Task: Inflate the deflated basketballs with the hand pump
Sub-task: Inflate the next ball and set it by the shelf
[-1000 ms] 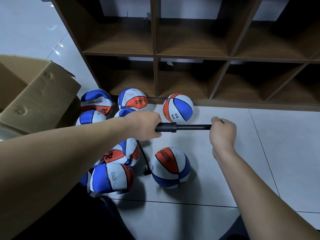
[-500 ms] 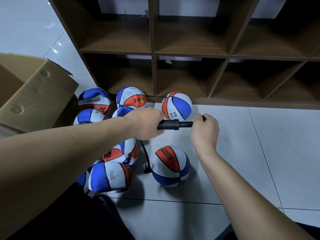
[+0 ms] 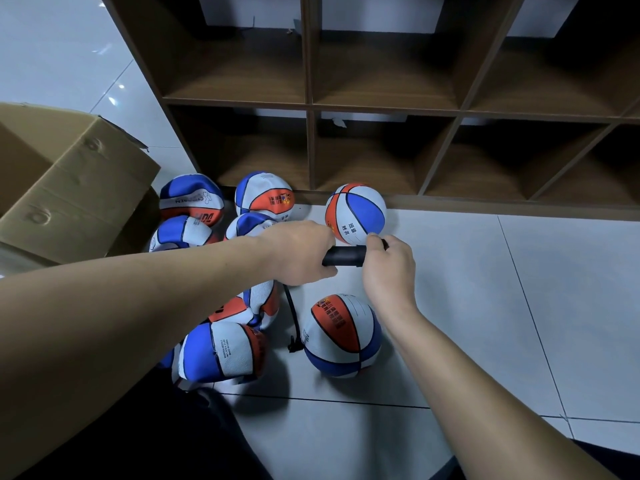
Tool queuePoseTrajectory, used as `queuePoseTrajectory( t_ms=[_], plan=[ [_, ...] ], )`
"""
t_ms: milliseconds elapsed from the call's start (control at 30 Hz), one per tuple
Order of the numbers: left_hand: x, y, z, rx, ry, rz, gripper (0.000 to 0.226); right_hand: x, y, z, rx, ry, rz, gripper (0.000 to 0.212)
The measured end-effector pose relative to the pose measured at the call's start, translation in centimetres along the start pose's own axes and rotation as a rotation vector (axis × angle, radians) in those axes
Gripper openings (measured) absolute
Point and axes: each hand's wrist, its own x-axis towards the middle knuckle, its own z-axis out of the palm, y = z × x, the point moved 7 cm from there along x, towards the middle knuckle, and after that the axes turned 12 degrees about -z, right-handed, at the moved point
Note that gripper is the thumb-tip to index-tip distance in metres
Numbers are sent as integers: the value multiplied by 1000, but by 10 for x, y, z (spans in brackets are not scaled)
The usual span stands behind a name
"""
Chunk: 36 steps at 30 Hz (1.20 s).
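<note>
Your left hand (image 3: pixel 304 252) grips the black hand pump (image 3: pixel 344 256) barrel, and your right hand (image 3: pixel 388 268) is curled round its handle, pressed right up against the barrel. Its hose (image 3: pixel 292 317) hangs to the basketball (image 3: pixel 343 336) on the floor below your right wrist, which looks nearly round. One firm ball (image 3: pixel 356 213) rests against the shelf (image 3: pixel 311 98). To your left lies a pile of crumpled balls (image 3: pixel 221 353), so I judge most of the job remains.

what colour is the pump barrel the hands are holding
Black, a plain matte pump barrel, seen best in the head view between the two hands.
</note>
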Motion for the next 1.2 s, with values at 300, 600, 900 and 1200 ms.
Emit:
queuePoseTrajectory(
  t_ms=[300, 600, 900, 1200],
  plan=[
    [4, -11, 7, -37, -84, -17, 32, 13, 15, -19, 39, -33, 136, 38],
    [6, -17, 4, -18, -37, -39, 31, 37, 43, -72, 163, 180, 286, 41],
    [2, -14, 2, -3, 29, -52, 36, 22, 28, -48, 114, 236, 183, 45],
    [2, -5, 0, -2, 56, -15, 36, 3, 7, -23, 100, 163, 75, 43]
  ],
)
